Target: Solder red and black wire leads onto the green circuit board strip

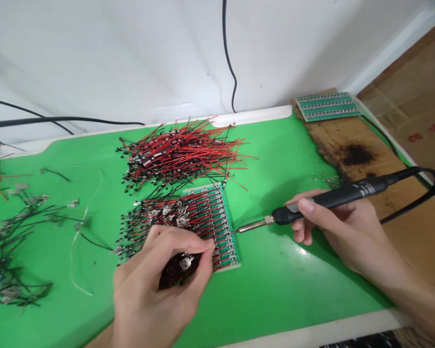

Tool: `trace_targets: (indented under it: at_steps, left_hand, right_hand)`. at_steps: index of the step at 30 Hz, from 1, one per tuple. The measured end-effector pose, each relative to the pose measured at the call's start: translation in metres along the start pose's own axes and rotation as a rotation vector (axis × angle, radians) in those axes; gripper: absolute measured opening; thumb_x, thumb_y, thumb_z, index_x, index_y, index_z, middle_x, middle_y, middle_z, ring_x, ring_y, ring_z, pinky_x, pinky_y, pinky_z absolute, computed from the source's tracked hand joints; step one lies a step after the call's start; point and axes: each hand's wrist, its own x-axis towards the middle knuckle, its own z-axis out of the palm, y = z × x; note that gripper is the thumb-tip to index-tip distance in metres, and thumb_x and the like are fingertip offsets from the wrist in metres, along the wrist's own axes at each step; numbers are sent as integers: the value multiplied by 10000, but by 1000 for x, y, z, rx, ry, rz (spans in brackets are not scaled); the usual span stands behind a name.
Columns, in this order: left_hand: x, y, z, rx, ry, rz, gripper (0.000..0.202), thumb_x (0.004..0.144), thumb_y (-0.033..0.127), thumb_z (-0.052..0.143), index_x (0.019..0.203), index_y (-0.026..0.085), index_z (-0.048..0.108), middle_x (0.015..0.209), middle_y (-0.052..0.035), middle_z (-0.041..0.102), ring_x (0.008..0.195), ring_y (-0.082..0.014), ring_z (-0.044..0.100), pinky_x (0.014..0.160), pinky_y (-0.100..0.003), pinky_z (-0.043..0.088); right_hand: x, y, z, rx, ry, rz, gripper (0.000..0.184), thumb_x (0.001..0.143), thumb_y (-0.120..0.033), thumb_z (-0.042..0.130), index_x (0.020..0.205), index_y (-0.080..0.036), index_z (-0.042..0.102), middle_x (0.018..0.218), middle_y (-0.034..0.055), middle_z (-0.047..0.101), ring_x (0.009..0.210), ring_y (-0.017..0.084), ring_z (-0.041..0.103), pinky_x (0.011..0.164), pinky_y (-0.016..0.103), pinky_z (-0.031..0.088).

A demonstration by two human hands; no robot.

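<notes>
My right hand (pixel 333 227) is shut on the black handle of a soldering iron (pixel 333 199). The iron's metal tip (pixel 253 225) points left and stops just short of the edge of a green circuit board (pixel 229 232). Rows of red and black wires (pixel 199 217) are fixed along that board, with small metal terminals on their far ends. My left hand (pixel 155 285) rests over the board's lower left part. It is shut on a bunch of dark wires (pixel 176 271) with a metal terminal (pixel 186 262) showing at the top.
A loose heap of red and black wires (pixel 181 154) lies above the board on a green mat (pixel 275 285). Black wires with terminals (pixel 10 256) lie at the far left. A second green board (pixel 326 106) sits on a scorched wooden board (pixel 351 154) at the upper right.
</notes>
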Motion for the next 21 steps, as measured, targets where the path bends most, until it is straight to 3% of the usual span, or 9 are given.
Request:
trace_targets:
  at_steps: [7,21]
  left_hand:
    - [3,-1,0,32,14,50,98,978,221,776,937,278,708,822,86,726,679,-79,670,691,-258,597]
    - [6,2,3,15,10,68,123,991,173,755,937,272,705,807,101,716,661,-69,658,741,-317,593]
  right_hand:
    - [1,-1,1,21,-29,-27,254,931,-479,920,892,-231,881,673,27,796,529,135,753,482,169,620]
    - [2,1,2,27,-18,-37,196,910,-455,937,887,-263,908,671,28,801,522,147,760,471,154,611]
